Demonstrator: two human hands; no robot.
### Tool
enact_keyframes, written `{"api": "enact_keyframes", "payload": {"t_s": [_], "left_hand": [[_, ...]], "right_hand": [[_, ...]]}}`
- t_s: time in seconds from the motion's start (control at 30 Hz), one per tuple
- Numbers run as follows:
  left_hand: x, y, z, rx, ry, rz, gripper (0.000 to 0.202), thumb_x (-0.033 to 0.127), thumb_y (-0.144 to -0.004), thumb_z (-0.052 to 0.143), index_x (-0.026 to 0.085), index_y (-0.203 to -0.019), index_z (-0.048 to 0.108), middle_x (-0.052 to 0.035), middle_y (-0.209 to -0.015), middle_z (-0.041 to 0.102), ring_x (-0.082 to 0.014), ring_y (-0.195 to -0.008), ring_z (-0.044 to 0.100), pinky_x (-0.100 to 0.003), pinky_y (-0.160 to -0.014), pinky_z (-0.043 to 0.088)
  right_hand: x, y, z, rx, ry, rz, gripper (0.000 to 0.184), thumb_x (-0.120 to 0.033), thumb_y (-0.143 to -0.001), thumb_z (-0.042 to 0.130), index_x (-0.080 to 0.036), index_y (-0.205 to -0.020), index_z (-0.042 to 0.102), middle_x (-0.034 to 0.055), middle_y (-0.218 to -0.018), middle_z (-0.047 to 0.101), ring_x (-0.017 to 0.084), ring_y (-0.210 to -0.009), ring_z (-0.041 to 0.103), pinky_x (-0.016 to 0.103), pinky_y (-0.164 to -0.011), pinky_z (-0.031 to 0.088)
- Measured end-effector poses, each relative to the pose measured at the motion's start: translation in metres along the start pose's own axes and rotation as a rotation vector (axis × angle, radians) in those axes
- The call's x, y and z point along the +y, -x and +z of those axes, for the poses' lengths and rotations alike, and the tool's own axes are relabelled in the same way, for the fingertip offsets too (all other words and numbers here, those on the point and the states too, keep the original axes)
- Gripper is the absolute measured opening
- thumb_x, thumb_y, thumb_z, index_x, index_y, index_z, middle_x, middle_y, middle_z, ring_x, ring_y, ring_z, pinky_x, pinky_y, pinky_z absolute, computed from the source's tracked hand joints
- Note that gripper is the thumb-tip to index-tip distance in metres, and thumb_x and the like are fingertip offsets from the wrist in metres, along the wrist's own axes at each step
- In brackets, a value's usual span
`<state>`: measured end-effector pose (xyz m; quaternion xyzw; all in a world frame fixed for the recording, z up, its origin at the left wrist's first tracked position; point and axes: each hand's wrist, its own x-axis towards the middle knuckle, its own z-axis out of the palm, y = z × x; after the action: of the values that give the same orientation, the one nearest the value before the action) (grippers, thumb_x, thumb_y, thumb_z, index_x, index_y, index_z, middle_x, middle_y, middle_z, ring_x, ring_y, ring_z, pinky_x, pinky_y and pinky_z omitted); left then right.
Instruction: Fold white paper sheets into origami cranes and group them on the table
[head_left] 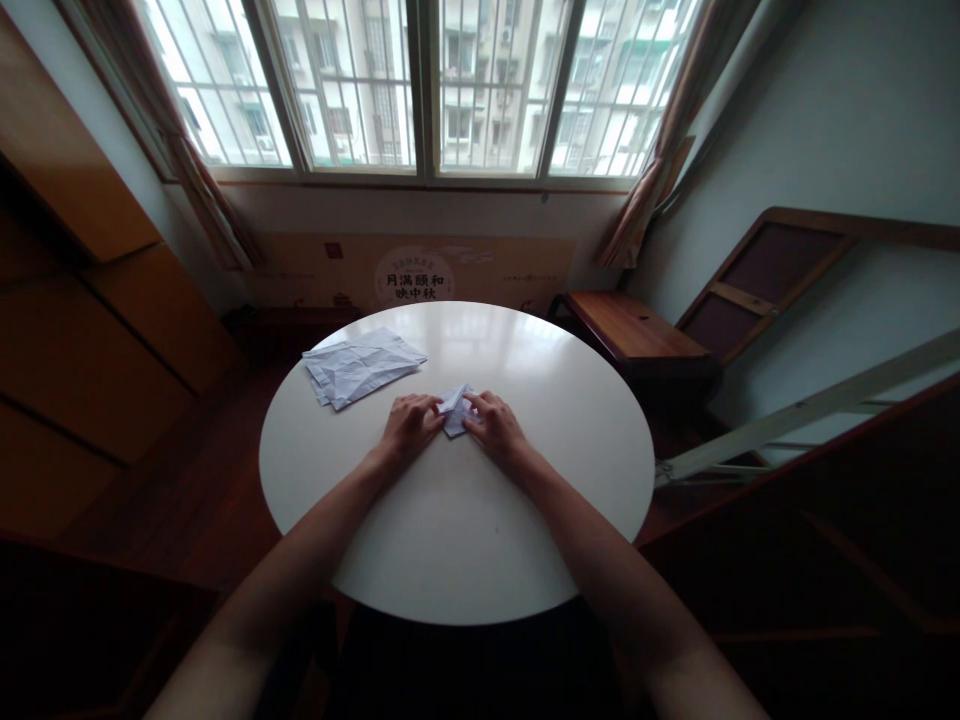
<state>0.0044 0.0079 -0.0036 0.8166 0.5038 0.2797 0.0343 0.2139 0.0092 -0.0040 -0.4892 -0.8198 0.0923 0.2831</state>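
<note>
A small folded sheet of white paper (456,412) lies near the middle of the round table, between my two hands. My left hand (414,420) grips its left edge, thumb and fingers pinched together. On the opposite side, my right hand (493,422) has its curled fingers on the right part of the paper. A raised fold stands up between the fingertips. Parts of the paper are hidden under the fingers of both hands. Beyond my left hand rests a stack of creased paper sheets (365,364).
The white round table (450,540) has its far edge toward a barred window (427,90). A low wooden stool or bench (637,325) stands beyond it on the right, near a leaning wooden frame (757,285). Wooden cabinets (67,330) line the left side.
</note>
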Motion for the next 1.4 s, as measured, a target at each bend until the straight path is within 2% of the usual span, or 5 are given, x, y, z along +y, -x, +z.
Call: {"api": "enact_keyframes", "payload": {"t_s": [0.2,0.4,0.73,1.07,1.4], "left_hand": [[0.006,-0.001,0.0,0.044,-0.008,-0.09,0.027,0.022,-0.084,0.06,0.023,-0.111,0.063,-0.0021,-0.084,0.073,-0.0221,-0.084,0.067,-0.037,-0.087,0.043],[0.004,-0.001,0.0,0.043,-0.004,-0.148,0.027,0.015,-0.081,0.057,0.024,-0.104,0.067,-0.0007,-0.076,0.067,-0.0204,-0.078,0.063,-0.035,-0.081,0.045],[0.01,0.005,0.003,-0.01,-0.089,-0.078,0.038,0.057,-0.082,0.06,0.025,-0.1,0.072,-0.009,-0.111,0.061,-0.0299,-0.107,0.05,-0.05,-0.096,0.035],[0.0,0.005,0.014,-0.115,0.015,0.039,0.025,0.03,-0.091,0.056,0.036,-0.112,0.068,-0.0038,-0.126,0.059,-0.0255,-0.12,0.048,-0.053,-0.108,0.019],[0.015,0.008,0.002,-0.161,0.061,0.137,0.034,0.046,-0.085,0.063,0.035,-0.117,0.067,-0.005,-0.118,0.058,-0.0269,-0.117,0.045,-0.047,-0.107,0.022]], "right_hand": [[0.006,-0.001,0.001,0.067,-0.131,0.056,0.06,-0.01,-0.085,0.05,-0.025,-0.142,0.043,0.0079,-0.107,0.057,0.014,-0.078,0.058,0.029,-0.078,0.051],[0.016,0.001,-0.002,0.069,0.011,0.101,0.027,-0.012,-0.082,0.059,-0.022,-0.103,0.074,0.0108,-0.117,0.055,0.022,-0.098,0.055,0.04,-0.093,0.048],[0.004,0.0,-0.009,0.037,0.022,0.033,0.022,-0.025,-0.086,0.06,-0.019,-0.071,0.075,0.009,-0.088,0.071,0.025,-0.099,0.057,0.04,-0.093,0.04],[0.005,0.003,-0.002,-0.024,-0.049,-0.091,0.019,-0.031,-0.086,0.064,-0.025,-0.101,0.075,0.0069,-0.11,0.069,0.022,-0.104,0.059,0.037,-0.094,0.039],[0.005,0.002,-0.013,-0.083,0.1,0.027,0.033,-0.046,-0.092,0.053,-0.025,-0.088,0.078,0.0091,-0.091,0.063,0.022,-0.093,0.056,0.035,-0.086,0.042]]}}
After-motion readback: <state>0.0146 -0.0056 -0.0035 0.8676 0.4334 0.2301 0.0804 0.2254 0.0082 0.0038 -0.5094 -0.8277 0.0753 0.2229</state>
